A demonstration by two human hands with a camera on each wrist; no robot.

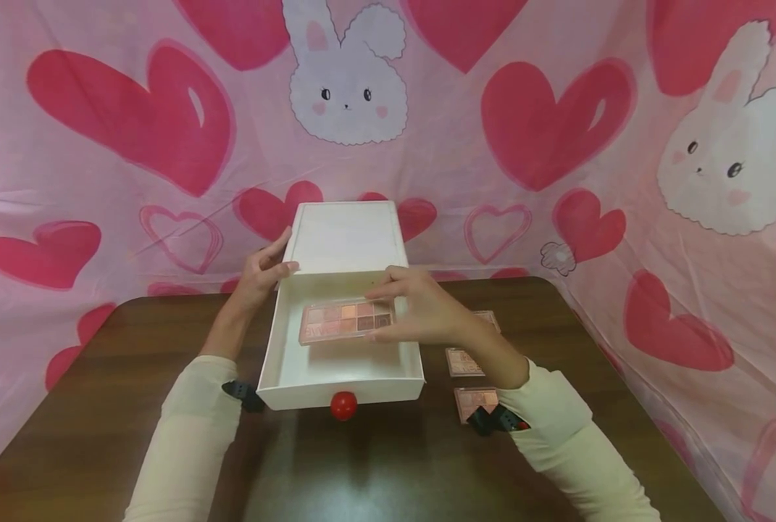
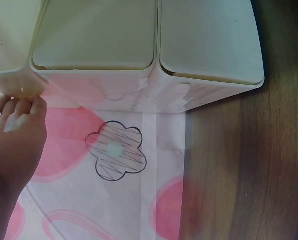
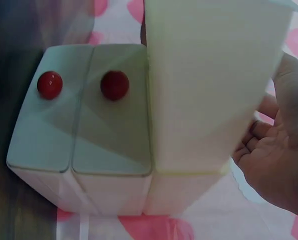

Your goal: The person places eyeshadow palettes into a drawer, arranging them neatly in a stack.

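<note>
The drawer [image 1: 296, 396] looks smooth plastic, its knob [image 1: 344, 406] glossy; the palette [image 1: 335, 320], shiny clear plastic; the tabletop [image 1: 133, 406], wood-grained with a sheen; the backdrop [image 1: 443, 152], matt, creased cloth.

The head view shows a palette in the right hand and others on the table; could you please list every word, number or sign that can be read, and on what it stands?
Palette in the right hand: large lettering, only "W" fairly clear, the rest too blurred.
Palettes on the table: any lettering is too small and blurred to read.
Drawer and backdrop: no words or numbers visible.
</note>
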